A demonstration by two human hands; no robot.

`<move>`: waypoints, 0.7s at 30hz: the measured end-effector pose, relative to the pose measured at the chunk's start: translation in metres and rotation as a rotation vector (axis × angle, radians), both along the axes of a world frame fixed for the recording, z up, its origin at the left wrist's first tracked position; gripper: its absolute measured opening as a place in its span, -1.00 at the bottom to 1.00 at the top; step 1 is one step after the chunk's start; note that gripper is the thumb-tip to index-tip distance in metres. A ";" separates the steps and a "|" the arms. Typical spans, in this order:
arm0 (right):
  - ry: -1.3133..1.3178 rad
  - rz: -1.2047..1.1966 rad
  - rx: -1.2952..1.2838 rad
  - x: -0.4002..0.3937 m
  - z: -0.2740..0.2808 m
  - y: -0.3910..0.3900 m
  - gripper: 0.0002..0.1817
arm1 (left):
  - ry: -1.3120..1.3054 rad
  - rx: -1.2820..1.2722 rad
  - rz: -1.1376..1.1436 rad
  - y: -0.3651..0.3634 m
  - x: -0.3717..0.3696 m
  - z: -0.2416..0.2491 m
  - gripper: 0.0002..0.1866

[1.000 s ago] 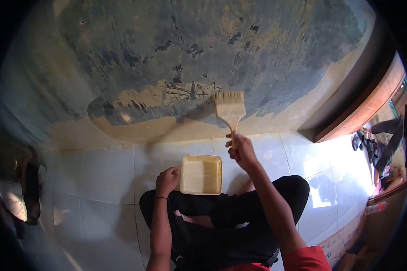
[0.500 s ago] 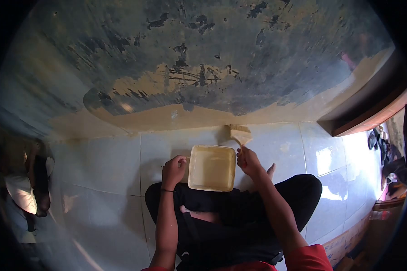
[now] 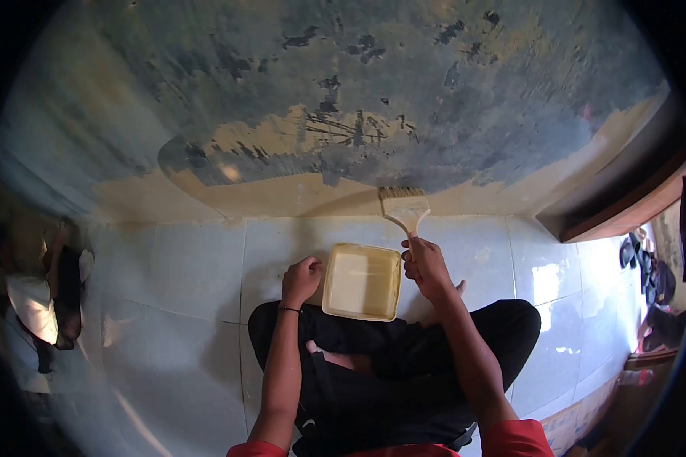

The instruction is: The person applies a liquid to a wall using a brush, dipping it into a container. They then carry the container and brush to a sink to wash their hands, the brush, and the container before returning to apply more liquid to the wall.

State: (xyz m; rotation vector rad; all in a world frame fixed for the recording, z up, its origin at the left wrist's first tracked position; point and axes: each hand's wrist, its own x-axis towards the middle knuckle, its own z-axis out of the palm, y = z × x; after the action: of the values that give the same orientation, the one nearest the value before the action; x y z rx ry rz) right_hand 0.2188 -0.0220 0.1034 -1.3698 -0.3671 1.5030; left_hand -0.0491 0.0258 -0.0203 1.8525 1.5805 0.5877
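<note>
My right hand [image 3: 427, 266] is closed round the handle of a wide paintbrush [image 3: 405, 211]. The brush points away from me, its bristles against the lower wall just above the floor. A square, cream-coloured plastic tub [image 3: 395, 297] with pale liquid [image 3: 351, 276] in it stands at my crossed legs. At its left rim, my left hand [image 3: 302, 279] has its fingers curled shut on the tub's side; the exact part gripped is hidden. In front rises a wall [image 3: 267, 152] with grey, peeling patches and a beige band along the bottom.
Pale glossy tiles [image 3: 183, 266] cover the floor. A brown wooden piece of furniture [image 3: 625, 206] juts in from the right, with dark items [image 3: 640, 263] beyond it. Another person [image 3: 61, 293] is partly visible at the far left. Printed cardboard [image 3: 579, 415] lies at the lower right.
My right hand has moved the brush from the floor edge up onto the lower wall, bristles now touching the beige band. My left hand stays beside the tub. The view has shifted slightly.
</note>
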 end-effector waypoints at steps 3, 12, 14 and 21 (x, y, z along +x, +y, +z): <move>-0.011 0.135 0.122 -0.021 0.052 0.002 -0.60 | -0.015 -0.004 0.003 0.000 -0.002 -0.007 -0.76; -0.336 0.287 0.691 -0.122 0.230 0.041 -0.60 | -0.054 -0.040 0.055 -0.018 -0.001 0.024 -0.79; -0.401 0.314 0.765 -0.147 0.264 0.057 -0.60 | -0.072 0.030 0.064 -0.021 -0.004 0.018 -0.80; -1.200 0.713 0.949 -0.266 0.280 0.121 -0.55 | -0.067 0.049 0.106 -0.028 -0.002 0.016 -0.82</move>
State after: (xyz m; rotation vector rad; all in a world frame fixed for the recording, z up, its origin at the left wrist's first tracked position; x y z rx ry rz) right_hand -0.0471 0.0991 0.3833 -1.1856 -2.1636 0.5575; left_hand -0.0510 -0.0021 -0.0045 1.7732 1.6408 0.7345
